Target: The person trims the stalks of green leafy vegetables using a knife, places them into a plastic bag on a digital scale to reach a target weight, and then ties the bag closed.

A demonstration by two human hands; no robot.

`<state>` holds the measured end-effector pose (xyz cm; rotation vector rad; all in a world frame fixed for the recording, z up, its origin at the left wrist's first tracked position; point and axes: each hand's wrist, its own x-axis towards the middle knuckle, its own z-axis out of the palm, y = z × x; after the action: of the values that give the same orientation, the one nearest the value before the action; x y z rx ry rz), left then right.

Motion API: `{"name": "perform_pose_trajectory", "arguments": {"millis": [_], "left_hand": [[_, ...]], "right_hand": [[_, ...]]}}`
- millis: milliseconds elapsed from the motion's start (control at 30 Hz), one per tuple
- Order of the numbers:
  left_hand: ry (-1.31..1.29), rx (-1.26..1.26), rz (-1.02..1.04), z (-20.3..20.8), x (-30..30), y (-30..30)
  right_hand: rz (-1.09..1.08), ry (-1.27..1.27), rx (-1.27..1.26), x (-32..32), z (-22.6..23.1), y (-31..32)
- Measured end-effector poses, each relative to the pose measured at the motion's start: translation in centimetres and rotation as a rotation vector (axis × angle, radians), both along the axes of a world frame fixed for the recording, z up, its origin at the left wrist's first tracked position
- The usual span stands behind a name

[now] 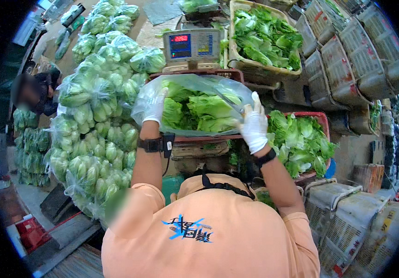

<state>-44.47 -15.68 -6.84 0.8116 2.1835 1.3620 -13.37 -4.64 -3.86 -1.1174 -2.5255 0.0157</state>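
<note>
Leafy green lettuce lies inside a wide clear plastic bag, whose mouth is spread toward me. At the bag's left side, my left hand, in a white glove, is closed on its edge. My gloved right hand is at the right rim, its fingers bent and partly hidden. From it a long grey blade, apparently a knife, slants over the lettuce. Bag and lettuce rest in a dark red crate, just in front of a scale display with lit red digits.
Bagged green vegetables are piled high on the left. Loose lettuce fills a yellowish crate at the far right and a red crate beside my right forearm. Stacked plastic crates line the right side. A person is at the far left.
</note>
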Motion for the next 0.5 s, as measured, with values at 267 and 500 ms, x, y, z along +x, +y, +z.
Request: {"name": "perform_pose_trajectory", "arguments": {"millis": [267, 500], "left_hand": [[0.629, -0.381, -0.267, 7.7, -0.8, 0.1], [-0.923, 0.32, -0.093, 5.8, 1.4, -0.5]], "right_hand": [[-0.167, 0.85, -0.809, 3.2, 2.7, 6.6], [-0.31, 1.065, -0.947, 11.1, 1.4, -3.0]]}}
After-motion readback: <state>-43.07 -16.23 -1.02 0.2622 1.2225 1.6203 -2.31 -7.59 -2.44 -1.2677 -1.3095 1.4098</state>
